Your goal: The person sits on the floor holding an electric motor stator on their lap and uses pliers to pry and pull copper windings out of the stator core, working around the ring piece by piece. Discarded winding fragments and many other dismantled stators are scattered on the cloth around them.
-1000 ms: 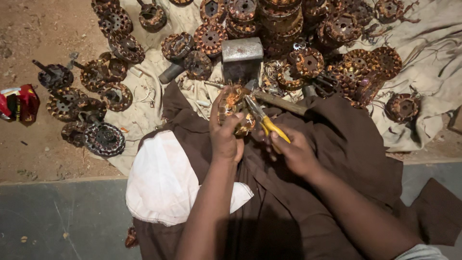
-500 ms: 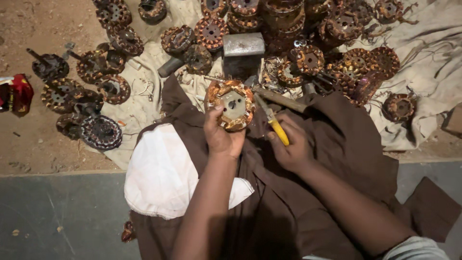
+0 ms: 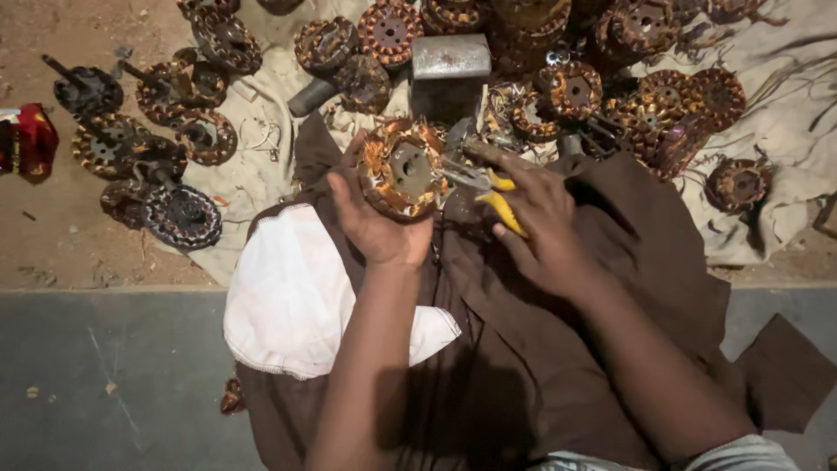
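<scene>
Floor-level scrap workshop, copper-wound motor stators [image 3: 575, 87] heaped on cloth [image 3: 261, 174], dirt ground [image 3: 52, 235]

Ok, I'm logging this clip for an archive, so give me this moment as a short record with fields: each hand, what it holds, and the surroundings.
left hand: holds a round copper-wound stator upright over the lap
right hand: grips yellow-handled pliers, tips at the stator's edge
lap: brown cloth with a white cloth beside it
ground: many similar stators on a pale sheet
other: grey metal block ahead of the hands
</scene>
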